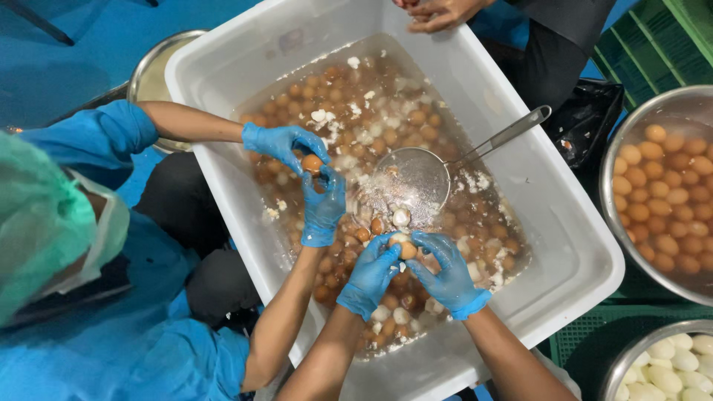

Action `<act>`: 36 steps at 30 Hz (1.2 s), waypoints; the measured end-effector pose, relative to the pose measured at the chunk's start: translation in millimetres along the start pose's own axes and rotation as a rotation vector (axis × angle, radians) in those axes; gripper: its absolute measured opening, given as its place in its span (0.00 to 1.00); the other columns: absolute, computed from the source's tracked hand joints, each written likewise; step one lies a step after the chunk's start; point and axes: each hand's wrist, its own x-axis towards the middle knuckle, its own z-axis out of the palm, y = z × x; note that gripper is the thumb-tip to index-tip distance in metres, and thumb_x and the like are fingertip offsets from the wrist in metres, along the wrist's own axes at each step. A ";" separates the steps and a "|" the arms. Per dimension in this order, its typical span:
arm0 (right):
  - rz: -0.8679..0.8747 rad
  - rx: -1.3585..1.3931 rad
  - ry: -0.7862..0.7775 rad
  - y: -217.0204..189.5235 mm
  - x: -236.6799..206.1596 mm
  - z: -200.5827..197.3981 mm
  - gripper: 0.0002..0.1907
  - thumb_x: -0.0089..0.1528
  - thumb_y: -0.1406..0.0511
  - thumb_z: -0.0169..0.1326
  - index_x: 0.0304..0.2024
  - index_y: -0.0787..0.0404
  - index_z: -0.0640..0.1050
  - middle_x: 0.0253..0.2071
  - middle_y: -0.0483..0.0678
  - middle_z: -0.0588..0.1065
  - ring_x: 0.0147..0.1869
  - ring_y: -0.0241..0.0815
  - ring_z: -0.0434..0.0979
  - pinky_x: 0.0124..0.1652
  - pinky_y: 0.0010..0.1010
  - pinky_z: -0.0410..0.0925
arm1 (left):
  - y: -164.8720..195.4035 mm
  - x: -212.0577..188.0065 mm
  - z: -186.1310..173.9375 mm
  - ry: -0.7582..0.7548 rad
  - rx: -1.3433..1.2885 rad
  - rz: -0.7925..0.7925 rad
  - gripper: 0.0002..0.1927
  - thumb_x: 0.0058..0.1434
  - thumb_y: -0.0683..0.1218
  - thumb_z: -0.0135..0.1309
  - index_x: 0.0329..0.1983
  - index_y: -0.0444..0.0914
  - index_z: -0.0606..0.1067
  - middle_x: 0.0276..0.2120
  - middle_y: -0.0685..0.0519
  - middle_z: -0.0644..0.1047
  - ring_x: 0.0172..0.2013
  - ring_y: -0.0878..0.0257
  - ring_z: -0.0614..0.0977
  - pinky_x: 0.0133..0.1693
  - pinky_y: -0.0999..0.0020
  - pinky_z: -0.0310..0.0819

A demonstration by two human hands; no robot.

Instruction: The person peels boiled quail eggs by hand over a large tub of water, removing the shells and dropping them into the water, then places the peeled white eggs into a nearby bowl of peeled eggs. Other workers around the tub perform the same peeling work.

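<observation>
From the head camera we look down on a large white tub [564, 223] filled with water, brown eggs and floating bits of white shell. Our left hand [371, 275] and our right hand [445, 275], both in blue gloves, meet just above the water near the tub's near edge. Between them we hold a partly peeled egg [405, 246]: the fingers of both hands curl around it and pinch it from either side, with pale white showing where the shell is off.

Just beyond our hands a round wire strainer [416, 178] rests in the water, its metal handle lying up toward the tub's far right wall, with a few shell pieces and a peeled egg at its rim.

To our left a co-worker in blue clothing and a green hair cover reaches into the same tub; that person's two blue-gloved hands [304, 178] grip a brown egg [312, 163] between them. At the tub's far edge another person's bare hands [438, 11] show.

On the right stands a steel bowl of brown eggs [668, 200], and below it a steel bowl of peeled white eggs [668, 367].
</observation>
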 end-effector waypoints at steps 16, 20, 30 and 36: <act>0.076 0.044 0.008 1.4 -2.6 2.4 0.29 0.56 0.68 0.68 0.60 0.61 0.75 0.43 0.48 0.75 0.44 0.40 0.74 0.45 0.31 0.71 | 1.5 -3.7 2.9 0.025 0.048 0.019 0.17 0.69 0.44 0.54 0.59 0.36 0.72 0.43 0.52 0.78 0.37 0.68 0.77 0.38 0.74 0.74; -0.066 0.038 0.032 2.0 -0.7 0.1 0.30 0.57 0.68 0.67 0.61 0.61 0.73 0.54 0.52 0.75 0.52 0.43 0.76 0.50 0.32 0.71 | 0.0 0.2 1.9 -0.044 -0.068 -0.008 0.15 0.69 0.45 0.52 0.57 0.36 0.72 0.44 0.52 0.79 0.38 0.67 0.79 0.39 0.74 0.76; 0.036 -0.105 -0.049 11.6 -7.8 -2.0 0.29 0.55 0.67 0.71 0.59 0.58 0.78 0.44 0.47 0.78 0.46 0.42 0.78 0.46 0.33 0.72 | 0.2 -0.4 -0.7 -0.115 -0.291 -0.082 0.13 0.70 0.45 0.50 0.55 0.36 0.72 0.46 0.51 0.78 0.41 0.63 0.80 0.38 0.70 0.74; -0.017 -0.019 0.061 8.1 -7.1 3.7 0.30 0.56 0.68 0.68 0.60 0.59 0.75 0.52 0.50 0.76 0.50 0.43 0.78 0.49 0.32 0.73 | 4.0 -2.1 5.6 -0.085 -0.338 -0.072 0.13 0.70 0.45 0.51 0.55 0.37 0.72 0.48 0.51 0.79 0.43 0.63 0.80 0.41 0.69 0.74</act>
